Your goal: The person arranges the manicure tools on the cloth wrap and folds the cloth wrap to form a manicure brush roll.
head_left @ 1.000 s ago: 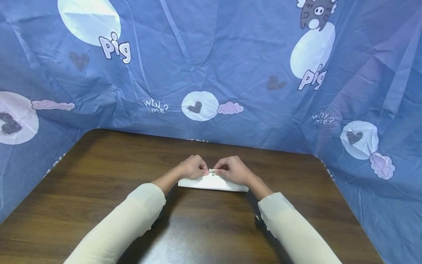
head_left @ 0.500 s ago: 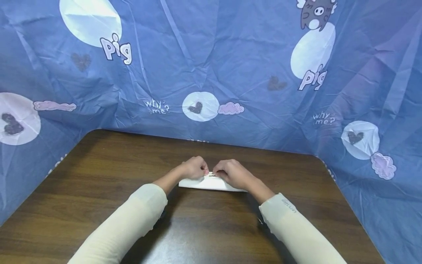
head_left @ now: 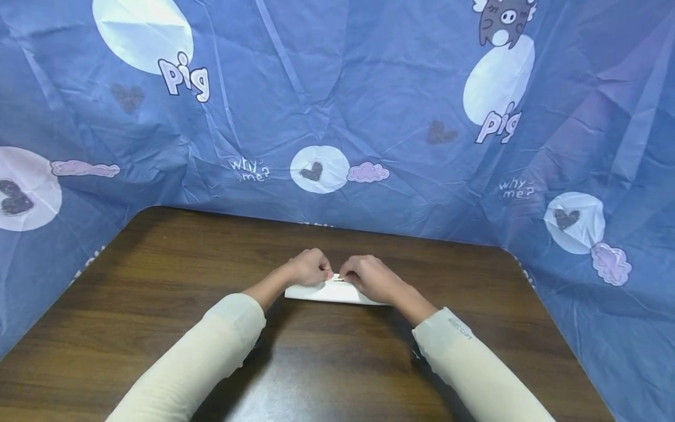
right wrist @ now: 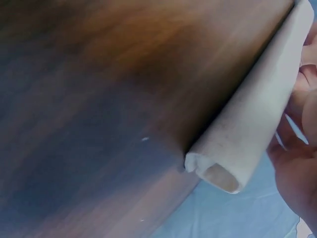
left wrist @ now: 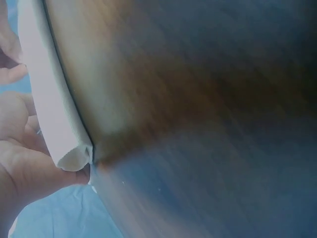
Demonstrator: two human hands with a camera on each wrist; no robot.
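Observation:
A white, soft-looking hollow case [head_left: 337, 293], folded like a tube, lies across the middle of the table. Its open ends show in both wrist views, one end of the case [left wrist: 74, 158] near the left palm and the other end of the case [right wrist: 220, 176] near the right. My left hand [head_left: 310, 268] pinches its far edge just left of centre. My right hand [head_left: 373, 278] has thumb and forefinger together at a small fastening [head_left: 338, 278] on the same edge, close to the left fingertips. Details of that fastening are too small to tell, and fingers partly cover it.
The brown wooden table [head_left: 211, 252] extends on all sides of the case. A blue printed cloth [head_left: 411, 117] hangs behind the table's far edge and along both sides.
A small metal piece at the centre edge, visible a second ago, has tilted and now shows as a thin strip. My right fingertips have shifted slightly left; the left hand stays put.

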